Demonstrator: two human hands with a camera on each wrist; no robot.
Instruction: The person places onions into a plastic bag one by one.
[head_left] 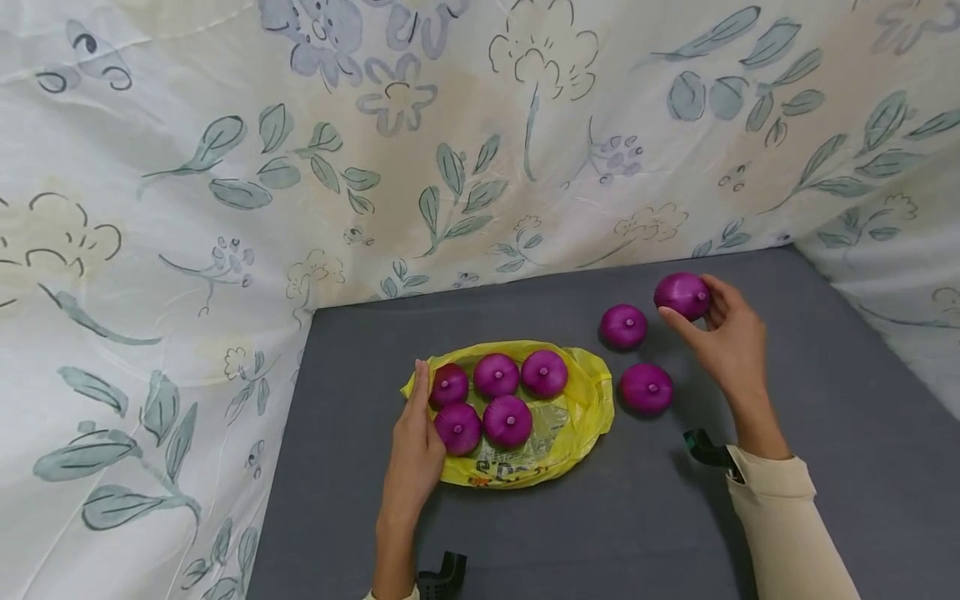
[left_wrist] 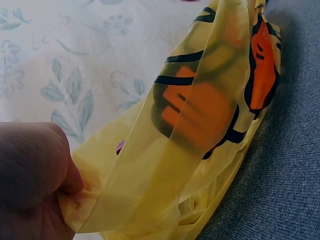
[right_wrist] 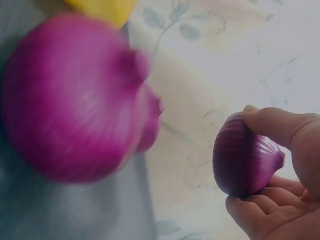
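Note:
In the head view my right hand (head_left: 731, 337) grips a purple onion (head_left: 681, 295) between thumb and fingers at the back right; the right wrist view shows the same onion (right_wrist: 242, 155) held by its sides. My left hand (head_left: 414, 454) is at the left edge of a yellow plastic bag (head_left: 588, 417). Up close in the left wrist view, thumb and fingers pinch the bag's rim (left_wrist: 90, 200). Several onions (head_left: 507, 421) sit in the bag's wide mouth. Two more, a rear onion (head_left: 623, 327) and a front onion (head_left: 647, 389), lie on the table between bag and right hand.
A dark grey cloth covers the table (head_left: 525, 542). Flower-printed fabric (head_left: 450, 167) hangs behind it and along both sides. Black wrist mounts are on the right wrist (head_left: 708, 450) and the left wrist (head_left: 444, 575).

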